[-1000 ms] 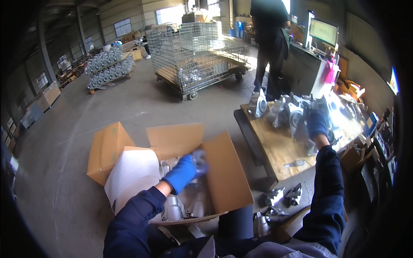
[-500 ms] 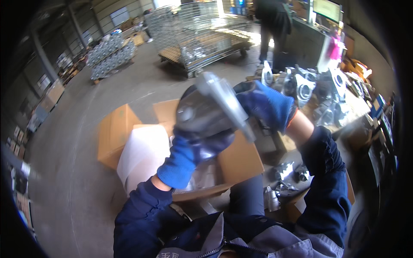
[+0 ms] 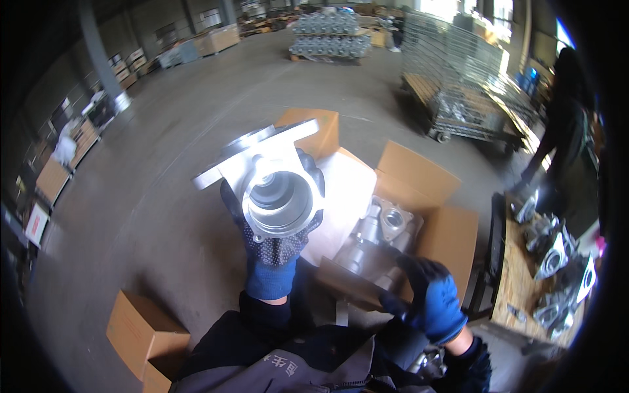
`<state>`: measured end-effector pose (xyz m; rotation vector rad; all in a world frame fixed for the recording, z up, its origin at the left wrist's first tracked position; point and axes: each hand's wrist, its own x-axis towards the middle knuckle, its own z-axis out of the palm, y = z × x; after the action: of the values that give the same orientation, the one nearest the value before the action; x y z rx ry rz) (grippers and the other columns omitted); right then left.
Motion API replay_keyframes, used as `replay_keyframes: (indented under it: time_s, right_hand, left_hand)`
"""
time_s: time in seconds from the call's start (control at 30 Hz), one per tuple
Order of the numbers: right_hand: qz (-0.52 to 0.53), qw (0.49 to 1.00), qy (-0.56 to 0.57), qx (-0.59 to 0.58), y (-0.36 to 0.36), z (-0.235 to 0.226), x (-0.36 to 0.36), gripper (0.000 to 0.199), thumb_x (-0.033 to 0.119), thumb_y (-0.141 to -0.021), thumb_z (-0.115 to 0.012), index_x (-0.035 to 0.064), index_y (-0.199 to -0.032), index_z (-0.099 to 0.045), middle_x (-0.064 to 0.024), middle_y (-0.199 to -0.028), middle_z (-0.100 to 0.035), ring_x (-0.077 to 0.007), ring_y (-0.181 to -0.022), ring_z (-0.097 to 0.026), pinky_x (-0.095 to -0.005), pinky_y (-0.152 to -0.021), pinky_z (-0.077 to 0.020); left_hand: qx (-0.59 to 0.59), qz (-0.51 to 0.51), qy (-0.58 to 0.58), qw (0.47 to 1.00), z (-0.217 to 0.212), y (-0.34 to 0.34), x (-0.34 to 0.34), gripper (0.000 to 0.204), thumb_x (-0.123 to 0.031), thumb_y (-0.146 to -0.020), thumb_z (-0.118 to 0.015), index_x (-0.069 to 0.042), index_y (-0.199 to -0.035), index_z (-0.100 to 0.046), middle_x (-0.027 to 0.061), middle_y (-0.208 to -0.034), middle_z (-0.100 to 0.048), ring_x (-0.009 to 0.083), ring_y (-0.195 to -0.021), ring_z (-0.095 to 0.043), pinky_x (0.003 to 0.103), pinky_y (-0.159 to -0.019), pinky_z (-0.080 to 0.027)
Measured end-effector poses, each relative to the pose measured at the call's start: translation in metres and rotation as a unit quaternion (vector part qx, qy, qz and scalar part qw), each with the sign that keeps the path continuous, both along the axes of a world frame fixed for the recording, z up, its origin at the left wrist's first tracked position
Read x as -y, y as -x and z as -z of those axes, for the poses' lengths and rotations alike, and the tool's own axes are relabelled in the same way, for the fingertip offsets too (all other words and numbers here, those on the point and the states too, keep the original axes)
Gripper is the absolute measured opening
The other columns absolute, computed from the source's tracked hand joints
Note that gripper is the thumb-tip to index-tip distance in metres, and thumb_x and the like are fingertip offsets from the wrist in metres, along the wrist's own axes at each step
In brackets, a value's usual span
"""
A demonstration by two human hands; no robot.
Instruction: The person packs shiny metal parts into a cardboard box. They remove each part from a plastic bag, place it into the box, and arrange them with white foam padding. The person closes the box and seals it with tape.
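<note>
My left hand (image 3: 275, 247), in a blue and dark dotted glove, is closed around a silver metal housing (image 3: 280, 196). Its round bore faces me, and a flat flange tilts across its top. Lower down on the right, my right hand (image 3: 432, 298), gloved alike, hangs by the near side of an opened carton (image 3: 452, 239). Its thumb and fingers are apart with nothing visible between them, though motion blurs them. Inside that carton lie several similar metal castings (image 3: 394, 223). White packing sheet (image 3: 341, 196) drapes over the carton's left side.
Behind the sheet stands another carton (image 3: 321, 131), and one more (image 3: 141, 334) sits at the lower left. Several castings rest on a wooden bench (image 3: 508, 295) at the right. Farther off are a wire cage cart (image 3: 452, 72), stacked metal parts (image 3: 331, 36) and a person (image 3: 560, 118).
My right hand has come off the housing and dropped to the right toward the carton. The housing, in my left hand, now shows its bore. The view has swung left.
</note>
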<state>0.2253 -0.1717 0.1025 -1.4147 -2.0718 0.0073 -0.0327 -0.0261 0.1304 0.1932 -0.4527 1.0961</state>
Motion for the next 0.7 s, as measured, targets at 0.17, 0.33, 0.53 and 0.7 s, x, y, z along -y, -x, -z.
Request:
replay_keyframes:
  time_s: [0.17,0.33,0.53,0.7]
  right_hand:
    - [0.069,0.985,0.158,-0.006,0.007,0.046,0.018,0.045,0.037,-0.081,-0.078,0.0048,-0.112,-0.068,-0.0194,-0.095,-0.071,-0.0394,-0.083,-0.069,-0.0488,-0.080,-0.0528]
    - [0.085,0.988,0.127,0.014,0.019,0.056,0.020,0.026,0.026,-0.082,-0.074,0.0070,-0.099,-0.071,-0.0181,-0.082,-0.070,-0.0392,-0.077,-0.068,-0.0468,-0.071,-0.0527]
    - [0.080,0.989,0.124,-0.001,0.017,0.059,0.015,0.020,0.025,-0.084,-0.071,0.0079,-0.093,-0.069,-0.0157,-0.078,-0.070,-0.0368,-0.070,-0.068,-0.0462,-0.068,-0.0529]
    - [0.081,0.989,0.123,-0.001,0.018,0.059,0.014,0.020,0.025,-0.083,-0.071,0.0083,-0.094,-0.069,-0.0153,-0.078,-0.070,-0.0372,-0.071,-0.068,-0.0466,-0.068,-0.0529]
  left_hand:
    - [0.029,-0.049,0.002,0.998,0.007,0.031,-0.007,0.091,-0.067,-0.090,-0.059,-0.004,-0.152,-0.038,0.0231,-0.148,-0.045,0.0393,-0.136,-0.046,0.055,-0.116,-0.038]
    - [0.029,-0.050,-0.008,0.998,0.014,0.034,-0.014,0.086,-0.061,-0.095,-0.056,-0.002,-0.154,-0.035,0.0239,-0.150,-0.043,0.0402,-0.138,-0.043,0.055,-0.119,-0.035]
    - [-0.003,-0.003,-0.043,0.999,0.044,0.031,-0.036,0.079,-0.054,-0.100,-0.052,0.000,-0.155,-0.031,0.0249,-0.152,-0.039,0.0412,-0.140,-0.040,0.056,-0.121,-0.031]
    - [-0.207,-0.115,0.029,0.971,0.085,0.040,-0.017,0.074,-0.053,-0.105,-0.045,-0.003,-0.157,-0.029,0.0240,-0.156,-0.036,0.0400,-0.144,-0.036,0.057,-0.122,-0.029]
